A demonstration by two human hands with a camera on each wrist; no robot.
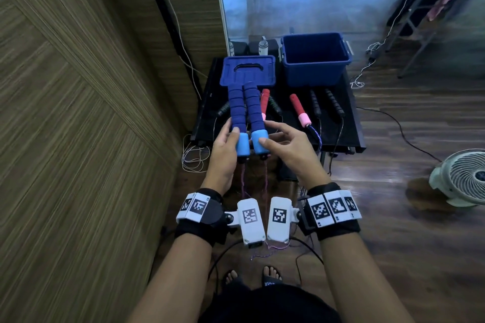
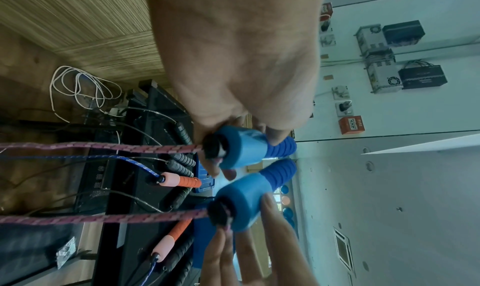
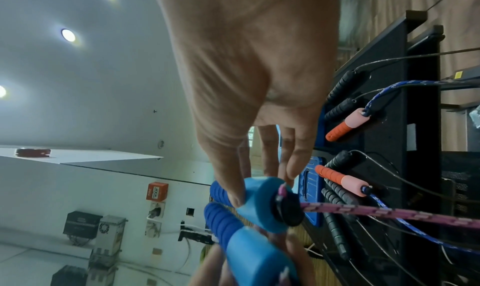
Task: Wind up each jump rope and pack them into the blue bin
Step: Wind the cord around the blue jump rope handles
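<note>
The left hand (image 1: 223,147) curls its fingers and thumb round one blue ribbed foam jump-rope handle (image 1: 237,110) at its light-blue end cap, and the right hand (image 1: 284,144) pinches the twin handle (image 1: 254,110) the same way between thumb and fingertips, the other fingers loosely spread. Both handles are held up side by side in front of the low black table (image 1: 351,123), and their pink braided cord (image 1: 265,181) hangs straight down towards the floor.

To wind it well, it seems best to bring the two handles together into one hand, then use the freed hand to lap the hanging cord round them in even, snug turns, keeping the cord off the other ropes.

The deep blue plastic bin (image 1: 316,59) stands open at the far right of the table and looks empty. Its blue lid (image 1: 248,71) lies flat just left of it. The red-and-pink-handled rope (image 1: 299,110) and the black-handled ropes (image 1: 333,105) lie on the table, not yet wound.
</note>
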